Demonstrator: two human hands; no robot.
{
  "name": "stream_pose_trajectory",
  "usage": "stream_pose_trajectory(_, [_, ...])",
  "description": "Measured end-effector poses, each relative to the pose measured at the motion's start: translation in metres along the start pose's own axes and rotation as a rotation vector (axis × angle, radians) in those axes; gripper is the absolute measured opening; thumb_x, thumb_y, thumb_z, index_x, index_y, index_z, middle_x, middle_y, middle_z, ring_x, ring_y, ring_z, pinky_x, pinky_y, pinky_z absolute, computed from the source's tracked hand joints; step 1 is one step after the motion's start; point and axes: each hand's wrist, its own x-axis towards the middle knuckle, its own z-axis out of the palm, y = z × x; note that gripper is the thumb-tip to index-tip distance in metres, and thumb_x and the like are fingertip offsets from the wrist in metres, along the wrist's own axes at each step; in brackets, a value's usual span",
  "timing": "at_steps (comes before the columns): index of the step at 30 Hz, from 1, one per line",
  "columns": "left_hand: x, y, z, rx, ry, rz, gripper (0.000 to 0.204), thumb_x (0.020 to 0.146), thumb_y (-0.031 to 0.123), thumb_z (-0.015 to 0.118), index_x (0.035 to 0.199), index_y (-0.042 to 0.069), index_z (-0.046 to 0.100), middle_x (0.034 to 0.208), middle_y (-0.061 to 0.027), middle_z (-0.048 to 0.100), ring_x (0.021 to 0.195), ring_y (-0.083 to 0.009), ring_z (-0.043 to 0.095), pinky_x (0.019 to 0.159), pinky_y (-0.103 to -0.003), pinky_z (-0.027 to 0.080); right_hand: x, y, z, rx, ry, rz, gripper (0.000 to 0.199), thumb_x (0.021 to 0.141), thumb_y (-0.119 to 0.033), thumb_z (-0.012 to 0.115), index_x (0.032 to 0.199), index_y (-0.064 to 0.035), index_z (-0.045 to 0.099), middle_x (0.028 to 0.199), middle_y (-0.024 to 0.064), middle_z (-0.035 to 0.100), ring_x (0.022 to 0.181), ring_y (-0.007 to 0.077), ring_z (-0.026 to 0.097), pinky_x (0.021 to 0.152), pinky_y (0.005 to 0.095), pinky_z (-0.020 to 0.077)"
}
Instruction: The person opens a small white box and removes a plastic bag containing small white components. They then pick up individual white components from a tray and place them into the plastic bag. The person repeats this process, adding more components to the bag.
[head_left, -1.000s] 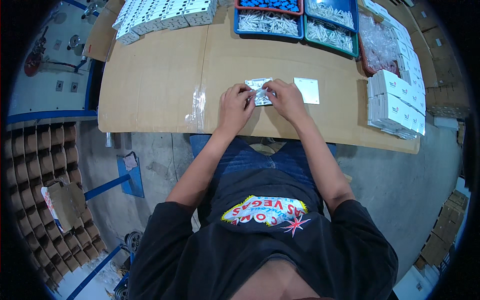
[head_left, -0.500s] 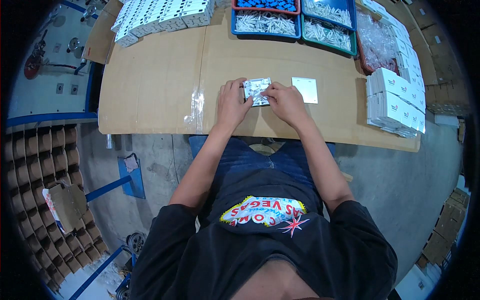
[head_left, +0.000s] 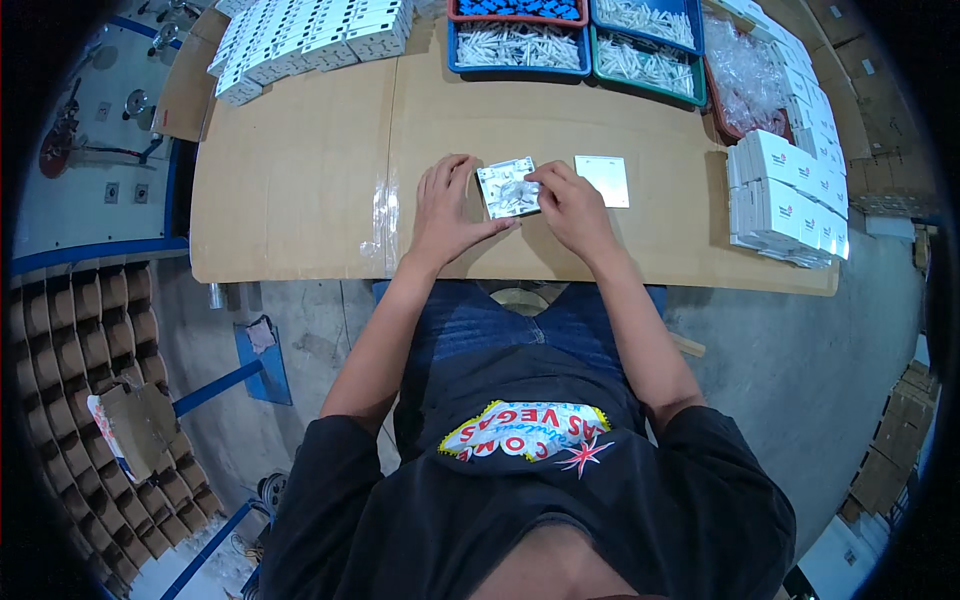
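Observation:
A small square white part [head_left: 507, 186], its inner side up with raised details, lies on the cardboard-covered table [head_left: 300, 170] in front of me. My left hand [head_left: 443, 214] rests left of it with fingers spread and the thumb stretched along its near edge; it grips nothing. The fingers of my right hand [head_left: 574, 212] are pinched together over its right side. What they hold, if anything, is too small to make out. Just beyond my right hand lies a flat square white plate [head_left: 603, 181].
Trays of slim white pieces [head_left: 520, 45] and a tray of blue pieces [head_left: 520, 8] line the far edge. Rows of white boxes [head_left: 310, 38] stand far left. Stacked white packages [head_left: 787, 200] sit at the right, near a bin of clear plastic bags [head_left: 745, 75].
My left hand has opened away from the white part, its thumb dropping to the near edge. The part is slightly turned. My right hand stays pinched over it.

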Motion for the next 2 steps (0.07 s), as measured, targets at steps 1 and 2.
stream_pose_trajectory(1, [0.0027, 0.0011, -0.0022, -0.022, -0.025, 0.002, 0.101, 0.065, 0.052, 0.091, 0.144, 0.002, 0.051, 0.141, -0.0168, 0.051, 0.135, -0.0357, 0.046, 0.114, -0.048, 0.036, -0.0001, 0.0008, -0.0011, 0.020, -0.007, 0.025, 0.020, 0.087, -0.007, 0.066, 0.105, -0.0108, 0.074, 0.108, 0.0067, 0.068, 0.084, 0.0289, 0.070, 0.079, 0.0441, 0.0550])
stream_pose_trajectory(2, [0.0034, 0.0000, -0.0009, -0.026, -0.028, 0.001, 0.101, 0.065, 0.052, 0.091, 0.144, 0.002, 0.051, 0.141, -0.0168, 0.051, 0.135, -0.0357, 0.046, 0.114, -0.048, 0.036, -0.0005, 0.0018, -0.0020, 0.041, -0.013, 0.050, 0.020, 0.087, -0.007, 0.066, 0.105, -0.0113, 0.074, 0.109, 0.0066, 0.068, 0.084, 0.0282, 0.070, 0.080, 0.0439, 0.0551])
